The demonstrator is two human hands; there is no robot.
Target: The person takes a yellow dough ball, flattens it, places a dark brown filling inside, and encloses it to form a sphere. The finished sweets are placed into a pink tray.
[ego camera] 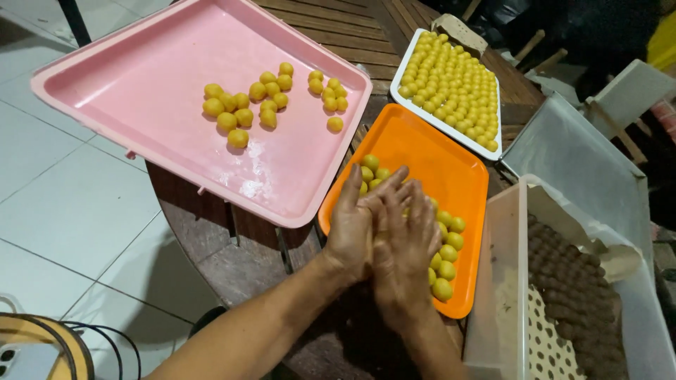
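Both hands are pressed palm to palm over the orange tray (451,169), left hand (354,229) and right hand (408,246) flat against each other with fingers stretched out. Whatever sits between the palms is hidden, so I can't tell what the grip has hold of, if anything.

The orange tray is smooth plastic with rounded corners, and a row of small yellow dough balls (445,271) runs along its near right edge, with a few more peeking out past the fingertips (matte, slightly lumpy, not perfect spheres).

To the left sits a big pink tray (141,91), glossy plastic with a raised rim, holding a loose cluster of the same balls near its far side. Behind the orange one is a white tray (407,70) packed tight with neat rows of them.

On the right is a clear plastic tub (493,281) lined with paper and filled with dark brown lumps (574,281), rough looking. Everything rests on a dark round wooden bench (232,267), slatted on top, over a pale tiled floor (77,218).
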